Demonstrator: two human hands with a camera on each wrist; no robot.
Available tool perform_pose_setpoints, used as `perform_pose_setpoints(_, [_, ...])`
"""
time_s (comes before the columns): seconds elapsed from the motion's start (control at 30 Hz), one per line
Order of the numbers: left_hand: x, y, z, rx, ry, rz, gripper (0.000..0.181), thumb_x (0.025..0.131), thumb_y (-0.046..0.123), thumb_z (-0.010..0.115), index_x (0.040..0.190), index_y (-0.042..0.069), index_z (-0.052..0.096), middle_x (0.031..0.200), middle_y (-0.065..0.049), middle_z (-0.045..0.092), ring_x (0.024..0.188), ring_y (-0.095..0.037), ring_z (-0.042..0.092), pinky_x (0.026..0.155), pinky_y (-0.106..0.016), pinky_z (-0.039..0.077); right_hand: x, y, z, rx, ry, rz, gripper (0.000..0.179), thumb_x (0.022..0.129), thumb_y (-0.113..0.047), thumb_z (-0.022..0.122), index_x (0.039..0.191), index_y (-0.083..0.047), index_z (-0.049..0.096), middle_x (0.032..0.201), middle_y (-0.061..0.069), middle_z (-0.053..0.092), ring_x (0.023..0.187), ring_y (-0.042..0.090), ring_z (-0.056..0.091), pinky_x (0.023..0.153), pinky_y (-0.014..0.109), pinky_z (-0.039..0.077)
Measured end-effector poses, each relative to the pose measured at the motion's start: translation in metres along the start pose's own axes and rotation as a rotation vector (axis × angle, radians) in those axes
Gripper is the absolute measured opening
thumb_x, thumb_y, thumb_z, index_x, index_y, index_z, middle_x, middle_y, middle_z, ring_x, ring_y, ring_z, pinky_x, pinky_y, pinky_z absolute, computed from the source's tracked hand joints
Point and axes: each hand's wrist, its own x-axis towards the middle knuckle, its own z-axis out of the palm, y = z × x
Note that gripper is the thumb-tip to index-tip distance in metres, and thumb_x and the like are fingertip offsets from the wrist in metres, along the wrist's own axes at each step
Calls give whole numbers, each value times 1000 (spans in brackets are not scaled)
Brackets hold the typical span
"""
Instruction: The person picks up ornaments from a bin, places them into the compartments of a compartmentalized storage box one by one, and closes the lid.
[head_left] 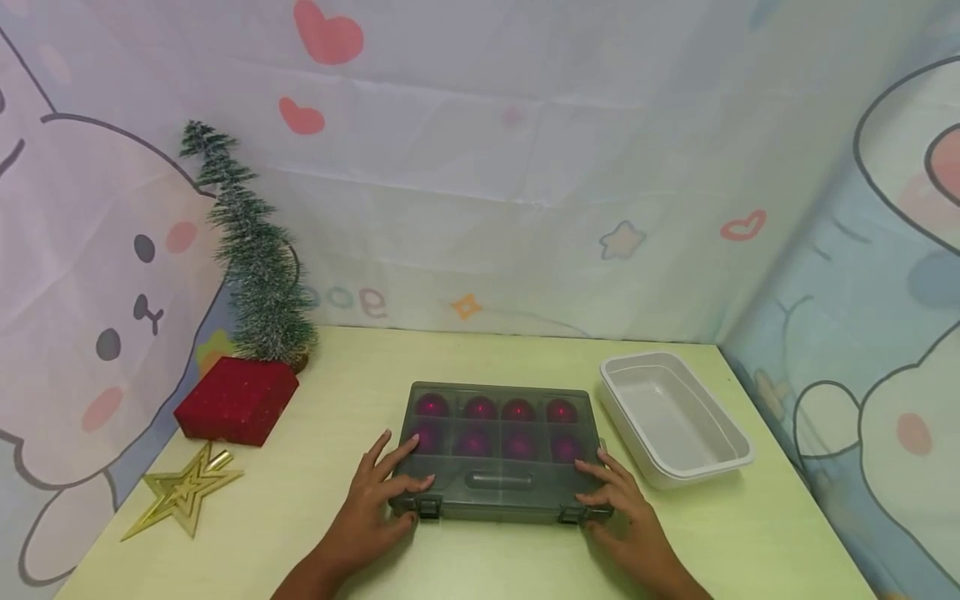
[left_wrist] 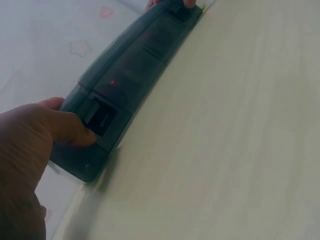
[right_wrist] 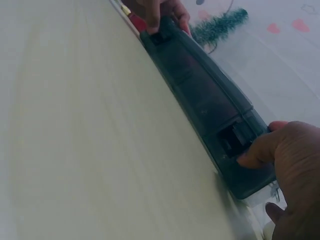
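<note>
A grey see-through plastic case (head_left: 498, 481) lies lid-up on the table in front of me. Under its lid, two rows of shiny red balls (head_left: 519, 410) sit in separate compartments. My left hand (head_left: 367, 508) grips the near left corner, fingers over the lid and thumb at the front by the left latch (left_wrist: 101, 119). At the opposite corner my right hand (head_left: 630, 517) holds the case likewise, its thumb beside the right latch (right_wrist: 234, 140). The lid is down; whether the latches are fastened, I cannot tell.
To the right of the case stands a white plastic tub (head_left: 678, 417). On the left are a red box (head_left: 236, 400), a small frosted Christmas tree (head_left: 258, 267) behind it, and a gold star topper (head_left: 182, 493) nearer me. Printed cloth hangs behind the table (head_left: 495, 567).
</note>
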Motion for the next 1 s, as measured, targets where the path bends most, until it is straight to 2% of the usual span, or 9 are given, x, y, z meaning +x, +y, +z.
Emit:
perform_pose_setpoints(0.13, [0, -2, 2, 12, 18, 25, 61, 72, -11, 90, 124, 21, 83, 166, -18, 54, 156, -60, 30, 110, -88, 37, 0, -2, 8, -55, 45, 5, 61, 64, 27, 83, 109, -13, 72, 149, 19, 66, 165, 10, 29, 132, 12, 15])
perform_pose_setpoints(0.2, [0, -3, 3, 24, 29, 43, 61, 71, -10, 91, 123, 21, 84, 165, -19, 55, 154, -59, 32, 109, -87, 38, -1, -3, 12, -86, 55, 35, 62, 63, 26, 83, 108, -14, 71, 149, 19, 65, 165, 9, 28, 134, 25, 20])
perform_pose_setpoints(0.33, [1, -3, 2, 60, 45, 66, 62, 69, -9, 93, 121, 23, 84, 163, -17, 57, 153, -58, 36, 109, -86, 39, -2, -4, 17, -129, 48, 86, 64, 63, 26, 85, 108, -16, 69, 150, 18, 63, 165, 7, 25, 120, 77, 31])
perform_pose_setpoints(0.43, [2, -2, 1, 86, 45, 86, 64, 69, -8, 95, 123, 25, 83, 162, -16, 58, 152, -57, 36, 108, -86, 39, -1, -4, 16, -136, 42, 86, 65, 61, 27, 86, 108, -15, 69, 150, 19, 63, 164, 6, 25, 98, 95, 31])
perform_pose_setpoints(0.53, [2, -1, -2, 103, 37, 103, 67, 68, -5, 98, 125, 27, 82, 163, -15, 58, 153, -54, 35, 108, -85, 40, 0, -5, 13, -143, 30, 85, 65, 62, 25, 88, 108, -17, 69, 150, 17, 64, 164, 5, 25, 122, 81, 31])
perform_pose_setpoints(0.6, [2, 0, -3, 106, 25, 105, 68, 68, -3, 99, 126, 28, 82, 164, -13, 57, 156, -50, 33, 109, -84, 40, 2, -6, 10, -148, 21, 67, 64, 63, 23, 89, 109, -16, 69, 150, 17, 64, 164, 6, 25, 138, 50, 25])
perform_pose_setpoints(0.7, [2, -1, -5, 93, 0, 96, 68, 69, 1, 99, 129, 28, 81, 166, -12, 54, 159, -45, 30, 111, -82, 41, 3, -5, 7, -137, 8, 40, 63, 63, 19, 91, 110, -16, 69, 148, 18, 64, 165, 6, 26, 130, 10, 10])
perform_pose_setpoints(0.9, [2, -3, -5, 79, -17, 98, 67, 70, 4, 99, 131, 27, 80, 167, -14, 53, 159, -43, 30, 109, -82, 43, 3, -2, 5, -99, -10, -15, 62, 60, 2, 98, 111, -14, 69, 147, 21, 63, 165, 6, 26, 133, 13, 16])
perform_pose_setpoints(1.0, [1, -4, -6, 64, -29, 92, 61, 76, 9, 97, 131, 28, 80, 168, -14, 52, 159, -44, 29, 110, -82, 42, 3, -1, 4, -106, -14, -30, 65, 59, 8, 98, 112, -13, 69, 147, 21, 62, 165, 8, 26, 133, 13, 16])
